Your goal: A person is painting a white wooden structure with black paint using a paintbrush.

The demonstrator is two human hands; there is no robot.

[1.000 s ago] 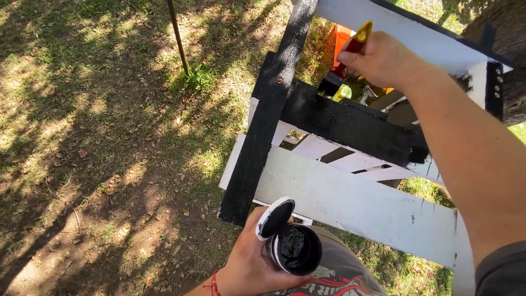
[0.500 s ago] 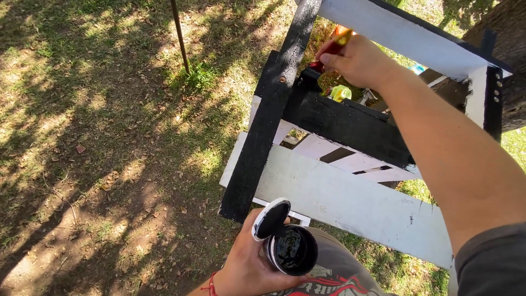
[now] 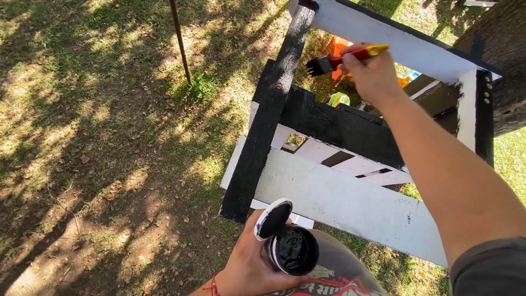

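Observation:
My right hand [image 3: 372, 71] holds a paintbrush [image 3: 342, 58] with a red and yellow handle and black bristles. The bristles point left, close to the black vertical post [image 3: 271, 109] of a wooden frame. The frame has white boards [image 3: 350, 200] and a black crossbar [image 3: 342, 126]. My left hand [image 3: 255, 263] grips a small round can of black paint [image 3: 295, 250] near the bottom edge of the view. The can's lid [image 3: 272, 219], black inside, is propped up against its rim, held by my thumb.
Grass and bare dirt with dappled shade cover the ground to the left. A thin dark metal stake [image 3: 179, 41] stands in the grass. A tree trunk [image 3: 504, 60] rises at the right. Orange and yellow objects [image 3: 339, 46] lie behind the frame.
My right hand has drawn the brush out from behind the frame and turned it, so the bristles now show and point left. The paint can has stayed put.

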